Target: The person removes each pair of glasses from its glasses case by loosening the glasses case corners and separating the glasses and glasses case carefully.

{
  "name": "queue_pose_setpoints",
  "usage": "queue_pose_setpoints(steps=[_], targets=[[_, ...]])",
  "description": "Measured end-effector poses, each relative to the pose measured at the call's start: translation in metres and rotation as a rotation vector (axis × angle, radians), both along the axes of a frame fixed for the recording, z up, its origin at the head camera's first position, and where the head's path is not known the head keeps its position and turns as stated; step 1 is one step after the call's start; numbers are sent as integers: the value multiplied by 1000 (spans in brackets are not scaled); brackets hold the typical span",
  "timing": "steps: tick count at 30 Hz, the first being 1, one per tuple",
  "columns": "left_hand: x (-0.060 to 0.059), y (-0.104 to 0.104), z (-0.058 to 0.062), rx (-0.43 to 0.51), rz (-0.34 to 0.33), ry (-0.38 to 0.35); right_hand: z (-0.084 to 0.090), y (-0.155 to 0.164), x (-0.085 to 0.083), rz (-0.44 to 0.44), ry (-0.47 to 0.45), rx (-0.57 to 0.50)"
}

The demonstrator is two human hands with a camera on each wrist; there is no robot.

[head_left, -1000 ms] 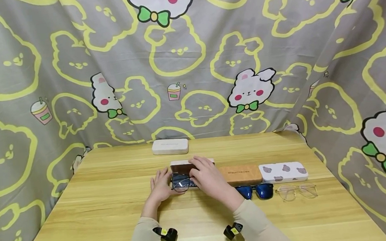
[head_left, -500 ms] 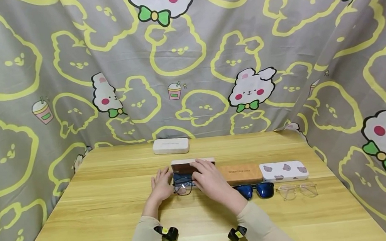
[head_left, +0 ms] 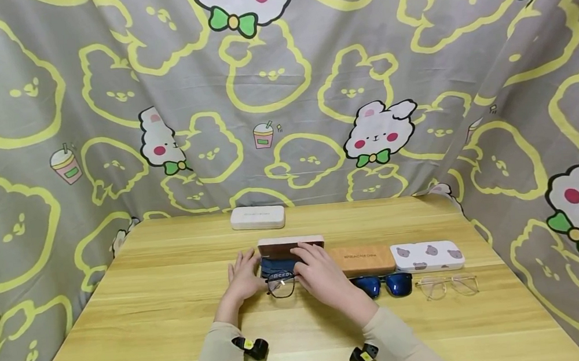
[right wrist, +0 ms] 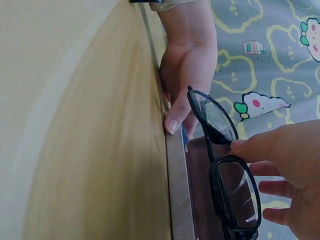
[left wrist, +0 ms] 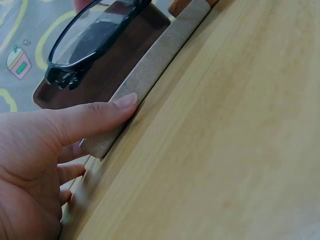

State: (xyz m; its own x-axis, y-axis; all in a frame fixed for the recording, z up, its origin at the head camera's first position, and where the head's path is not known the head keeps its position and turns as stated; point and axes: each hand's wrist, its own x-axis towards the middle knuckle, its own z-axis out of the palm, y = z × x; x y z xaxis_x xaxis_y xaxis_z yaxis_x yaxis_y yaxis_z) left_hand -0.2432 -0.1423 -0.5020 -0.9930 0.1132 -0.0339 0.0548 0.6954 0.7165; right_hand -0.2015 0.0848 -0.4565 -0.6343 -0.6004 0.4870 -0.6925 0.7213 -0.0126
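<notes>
My right hand [head_left: 321,271] pinches black-framed eyeglasses [head_left: 281,286] between thumb and fingertips, raised over the front of an open glasses case [head_left: 291,241]. In the right wrist view the thumb touches the frame of the eyeglasses [right wrist: 214,175] near the bridge. The case has a light outside and brown lining, its lid standing up at the back. Dark blue cloth [head_left: 273,266] with white lettering lies inside. My left hand [head_left: 243,278] grips the case's left end; in the left wrist view the thumb presses the front wall of the glasses case [left wrist: 150,75].
An orange-brown glasses case [head_left: 362,261] and a white bear-print case [head_left: 427,256] stand in line to the right. Before them lie blue-lensed sunglasses [head_left: 383,286] and thin-framed eyeglasses [head_left: 447,286]. A closed white case [head_left: 257,218] sits by the rear curtain [head_left: 197,96].
My right hand has drawn the black eyeglasses a little toward me and to the right, uncovering more of the blue cloth. My left hand stays at the case's end.
</notes>
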Motion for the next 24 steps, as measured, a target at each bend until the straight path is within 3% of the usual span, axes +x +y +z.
queue_pose_setpoints(steps=[13,24], targets=[[7,3,2,45,-2,43,-6,7,7,2,-25,34],[1,1,-2,11,0,1,-11,9,11,-11,-31,72]])
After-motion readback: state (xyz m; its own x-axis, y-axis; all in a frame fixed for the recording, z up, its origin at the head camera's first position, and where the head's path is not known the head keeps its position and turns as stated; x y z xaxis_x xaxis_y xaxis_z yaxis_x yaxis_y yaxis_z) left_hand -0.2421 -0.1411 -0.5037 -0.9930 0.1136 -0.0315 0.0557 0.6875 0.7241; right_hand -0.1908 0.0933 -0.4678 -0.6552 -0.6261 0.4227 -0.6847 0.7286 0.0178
